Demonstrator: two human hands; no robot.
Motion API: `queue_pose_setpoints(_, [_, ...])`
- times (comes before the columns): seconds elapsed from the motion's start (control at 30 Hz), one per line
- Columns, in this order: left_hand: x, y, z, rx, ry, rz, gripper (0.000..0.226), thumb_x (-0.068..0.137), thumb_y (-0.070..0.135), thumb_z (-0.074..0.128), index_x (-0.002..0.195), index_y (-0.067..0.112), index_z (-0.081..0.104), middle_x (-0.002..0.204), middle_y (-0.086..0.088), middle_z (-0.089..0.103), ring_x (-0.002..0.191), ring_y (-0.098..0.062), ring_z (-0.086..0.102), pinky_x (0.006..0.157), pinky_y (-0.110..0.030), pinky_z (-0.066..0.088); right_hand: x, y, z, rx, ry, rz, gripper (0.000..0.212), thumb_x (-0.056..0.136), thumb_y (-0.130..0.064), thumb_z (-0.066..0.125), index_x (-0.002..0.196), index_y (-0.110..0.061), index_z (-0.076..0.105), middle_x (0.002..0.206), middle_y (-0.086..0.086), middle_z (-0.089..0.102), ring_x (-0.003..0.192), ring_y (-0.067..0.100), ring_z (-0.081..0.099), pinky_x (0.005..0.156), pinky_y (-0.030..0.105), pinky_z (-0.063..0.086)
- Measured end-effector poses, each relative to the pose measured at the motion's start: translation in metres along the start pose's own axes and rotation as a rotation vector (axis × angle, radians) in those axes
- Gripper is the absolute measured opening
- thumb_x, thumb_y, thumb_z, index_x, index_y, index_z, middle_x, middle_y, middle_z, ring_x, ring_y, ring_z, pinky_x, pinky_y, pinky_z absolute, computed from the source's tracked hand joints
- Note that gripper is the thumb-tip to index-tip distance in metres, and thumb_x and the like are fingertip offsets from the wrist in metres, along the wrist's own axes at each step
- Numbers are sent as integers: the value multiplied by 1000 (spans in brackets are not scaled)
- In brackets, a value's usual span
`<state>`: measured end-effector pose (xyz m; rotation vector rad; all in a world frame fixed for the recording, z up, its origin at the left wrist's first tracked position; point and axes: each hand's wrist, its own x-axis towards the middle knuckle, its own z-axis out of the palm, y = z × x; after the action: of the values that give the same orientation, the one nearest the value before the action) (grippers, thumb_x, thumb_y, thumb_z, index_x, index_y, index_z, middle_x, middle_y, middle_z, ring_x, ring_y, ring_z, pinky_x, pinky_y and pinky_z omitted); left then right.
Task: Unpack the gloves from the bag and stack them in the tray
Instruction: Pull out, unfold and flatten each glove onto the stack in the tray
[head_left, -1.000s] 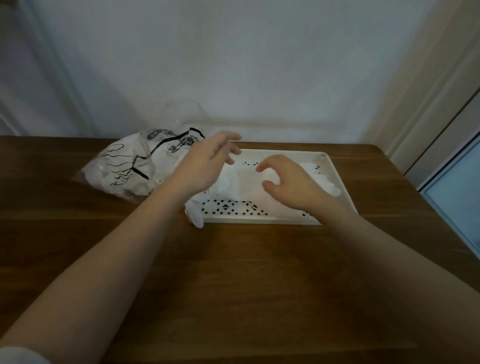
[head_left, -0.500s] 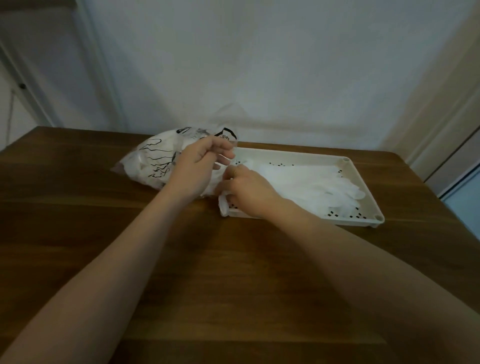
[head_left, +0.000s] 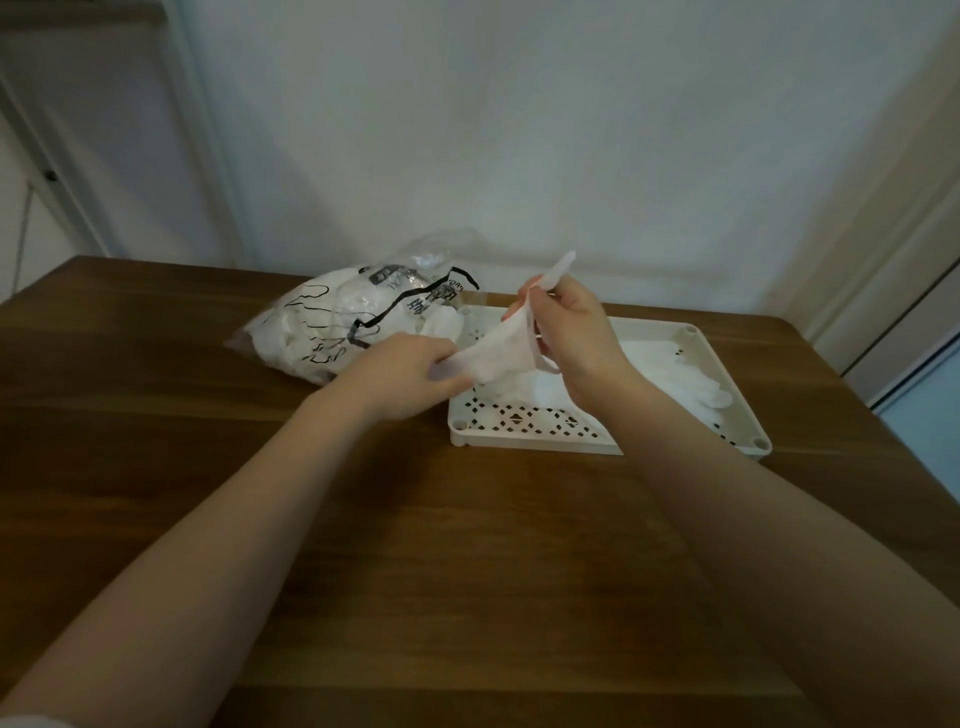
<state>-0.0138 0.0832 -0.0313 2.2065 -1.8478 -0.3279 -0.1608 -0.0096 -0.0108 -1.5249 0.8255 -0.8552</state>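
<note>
A white glove (head_left: 498, 348) hangs stretched between both hands above the left end of the white perforated tray (head_left: 524, 427). My left hand (head_left: 410, 366) pinches its lower end, and my right hand (head_left: 571, 332) grips its upper end, with the cuff sticking up past the fingers. More white gloves (head_left: 685, 384) lie flat in the tray's right half. The clear plastic bag (head_left: 353, 327) with black print lies left of the tray, still stuffed with white gloves, its mouth facing the tray.
Everything sits on a brown wooden table (head_left: 363, 545) against a white wall (head_left: 519, 130). A door frame stands at the far right, and the table's right edge runs close to the tray.
Both hands were low at the tray's left corner by the bag mouth; now they have lifted a glove and pulled it out between them, the right hand rising.
</note>
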Motion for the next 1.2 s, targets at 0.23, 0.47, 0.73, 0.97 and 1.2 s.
queue_pose_setpoints(0.23, [5, 10, -5, 11, 35, -86, 33, 95, 41, 46, 96, 13, 65, 74, 2, 57, 65, -10, 52, 55, -23, 38, -4, -9, -24, 551, 46, 173, 18, 100, -14, 38, 88, -13, 51, 55, -2, 55, 46, 10, 49, 46, 20, 39])
queue_pose_setpoints(0.47, [-8, 44, -25, -891, 253, 47, 6, 87, 19, 62, 88, 14, 63, 82, 1, 66, 72, -6, 61, 65, -22, 50, 4, -7, -59, 528, 226, 453, 12, 95, -7, 47, 96, -4, 58, 78, 7, 56, 65, 17, 52, 65, 29, 47])
queue_pose_setpoints(0.73, [15, 68, -18, -1318, 193, -142, 10, 95, 12, 49, 94, 14, 59, 85, -3, 65, 74, -15, 62, 63, -26, 52, -6, 5, -97, -9, 147, 458, 27, 88, -37, 63, 103, -14, 60, 93, 2, 63, 75, 17, 55, 55, 25, 39])
queue_pose_setpoints(0.97, [19, 78, -9, -1039, 265, -83, 21, 94, 21, 50, 74, 19, 56, 72, 0, 52, 66, -15, 47, 64, -29, 38, -14, 10, -123, -266, -25, 267, 15, 90, -19, 62, 90, -5, 65, 88, 7, 65, 77, 21, 61, 65, 31, 50])
queue_pose_setpoints(1.2, [27, 90, -7, -1125, 331, -128, 26, 96, 21, 47, 72, 22, 57, 70, 5, 55, 67, -14, 52, 63, -26, 42, -11, 8, -141, 262, 66, 172, 26, 94, -1, 40, 70, -6, 50, 79, 5, 52, 73, 15, 50, 71, 27, 45])
